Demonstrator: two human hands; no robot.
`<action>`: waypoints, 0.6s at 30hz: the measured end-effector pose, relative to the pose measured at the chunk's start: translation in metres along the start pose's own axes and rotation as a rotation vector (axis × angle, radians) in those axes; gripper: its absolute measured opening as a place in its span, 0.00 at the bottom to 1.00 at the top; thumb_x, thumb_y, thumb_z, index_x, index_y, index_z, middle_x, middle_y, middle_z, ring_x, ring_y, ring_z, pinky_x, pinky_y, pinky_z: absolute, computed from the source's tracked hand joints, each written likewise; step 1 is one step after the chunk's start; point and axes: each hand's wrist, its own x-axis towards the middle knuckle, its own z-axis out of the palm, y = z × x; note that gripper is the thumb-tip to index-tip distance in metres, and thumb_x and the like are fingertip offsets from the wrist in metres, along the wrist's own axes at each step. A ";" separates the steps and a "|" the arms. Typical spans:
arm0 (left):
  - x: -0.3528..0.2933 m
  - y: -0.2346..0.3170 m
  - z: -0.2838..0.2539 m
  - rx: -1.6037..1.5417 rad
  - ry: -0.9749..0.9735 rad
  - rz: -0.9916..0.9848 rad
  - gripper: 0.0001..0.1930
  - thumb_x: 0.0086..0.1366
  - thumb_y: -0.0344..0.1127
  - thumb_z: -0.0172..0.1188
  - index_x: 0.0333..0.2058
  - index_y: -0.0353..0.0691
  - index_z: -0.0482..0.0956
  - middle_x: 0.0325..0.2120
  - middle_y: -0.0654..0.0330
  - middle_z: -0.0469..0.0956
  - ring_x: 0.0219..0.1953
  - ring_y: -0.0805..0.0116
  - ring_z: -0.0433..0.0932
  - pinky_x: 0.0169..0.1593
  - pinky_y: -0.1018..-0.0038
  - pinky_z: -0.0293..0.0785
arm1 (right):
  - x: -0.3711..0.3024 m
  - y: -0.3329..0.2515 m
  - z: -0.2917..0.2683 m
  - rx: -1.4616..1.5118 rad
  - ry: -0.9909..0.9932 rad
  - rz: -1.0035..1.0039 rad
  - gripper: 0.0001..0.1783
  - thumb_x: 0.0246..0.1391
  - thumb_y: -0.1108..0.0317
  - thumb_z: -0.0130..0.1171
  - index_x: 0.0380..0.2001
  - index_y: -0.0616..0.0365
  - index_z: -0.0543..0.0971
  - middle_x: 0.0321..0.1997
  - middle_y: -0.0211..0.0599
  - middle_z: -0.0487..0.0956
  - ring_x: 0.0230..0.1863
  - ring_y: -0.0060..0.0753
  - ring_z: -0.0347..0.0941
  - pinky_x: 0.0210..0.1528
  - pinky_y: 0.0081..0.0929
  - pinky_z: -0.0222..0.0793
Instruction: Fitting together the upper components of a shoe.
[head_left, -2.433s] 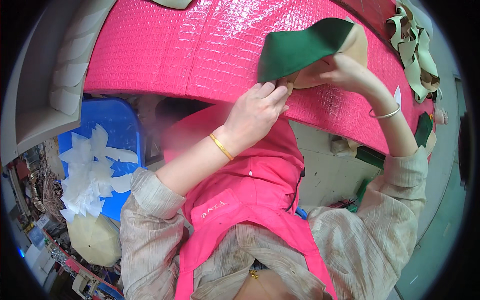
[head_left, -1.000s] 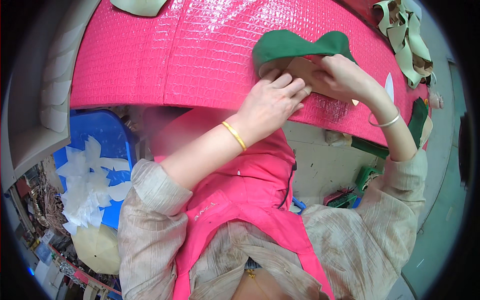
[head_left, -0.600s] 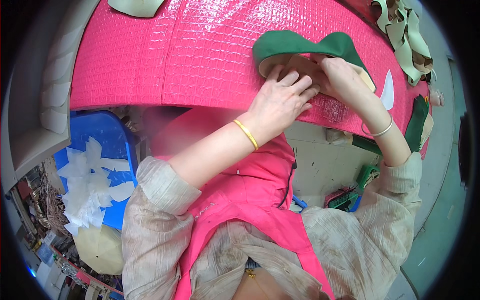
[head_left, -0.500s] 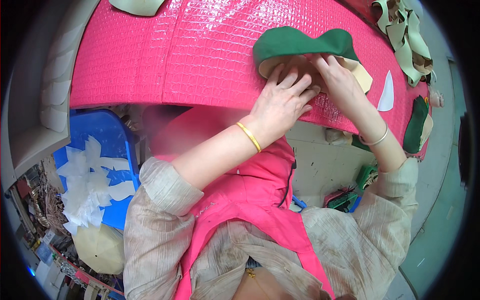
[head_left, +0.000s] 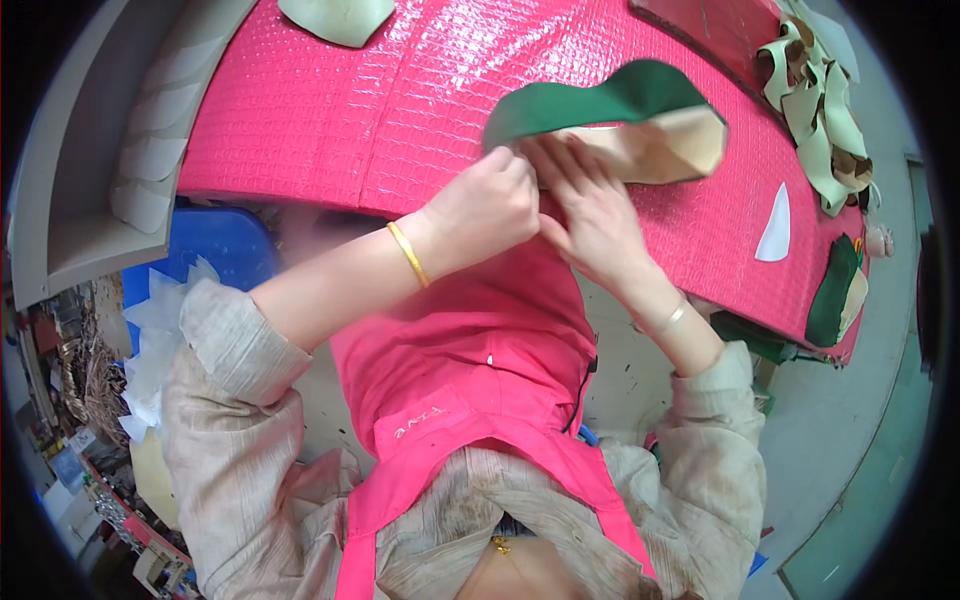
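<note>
A green shoe upper (head_left: 625, 92) with a cream lining lies on the pink covered table, its left end blurred by motion. My left hand (head_left: 488, 203) is closed, fingers curled in at the upper's near left end; the edge it pinches is mostly hidden. Beside it, my right hand (head_left: 598, 222) lies flat with its fingers stretched over the near side of the upper, by the lining. The right fingertips are partly smeared. A white pointed template piece (head_left: 774, 222) rests to the right of my hands.
The pink table (head_left: 300, 130) curves across the front. Another green and cream piece (head_left: 832, 295) sits at its right end, below pale strips of material (head_left: 818, 110). A pale cut piece (head_left: 340, 18) lies at the far left. White pieces (head_left: 165, 320) and a blue container (head_left: 220, 245) are lower left.
My left hand has gone from spread fingers to closed and drawn left. My right hand has moved left and flattened. The upper has turned, showing more lining at its right end.
</note>
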 end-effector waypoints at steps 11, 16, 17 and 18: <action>-0.001 0.022 0.005 -0.184 0.495 -0.130 0.11 0.45 0.30 0.50 0.27 0.30 0.72 0.25 0.52 0.73 0.30 0.63 0.73 0.38 0.73 0.69 | 0.020 -0.001 -0.064 -0.347 -0.146 -0.474 0.19 0.38 0.70 0.48 0.37 0.65 0.73 0.41 0.41 0.74 0.47 0.34 0.67 0.53 0.28 0.57; -0.007 0.034 0.005 -0.231 0.295 -0.203 0.14 0.46 0.32 0.50 0.31 0.29 0.72 0.30 0.51 0.73 0.37 0.62 0.72 0.43 0.73 0.67 | 0.000 0.007 -0.078 -0.677 -0.531 -0.426 0.14 0.37 0.68 0.49 0.28 0.65 0.77 0.34 0.41 0.74 0.39 0.30 0.68 0.49 0.23 0.56; -0.006 0.037 0.001 -0.183 0.195 -0.183 0.15 0.46 0.32 0.50 0.32 0.29 0.72 0.31 0.51 0.73 0.39 0.62 0.71 0.45 0.73 0.66 | -0.001 0.006 -0.075 -0.674 -0.533 -0.430 0.14 0.37 0.68 0.49 0.28 0.65 0.77 0.34 0.41 0.74 0.39 0.30 0.68 0.49 0.23 0.56; -0.005 0.033 0.000 -0.297 0.174 -0.192 0.17 0.49 0.33 0.52 0.38 0.30 0.71 0.35 0.53 0.72 0.40 0.63 0.71 0.46 0.72 0.66 | -0.001 0.008 -0.071 -0.720 -0.476 -0.471 0.14 0.38 0.69 0.49 0.28 0.65 0.77 0.34 0.40 0.74 0.39 0.29 0.68 0.49 0.23 0.55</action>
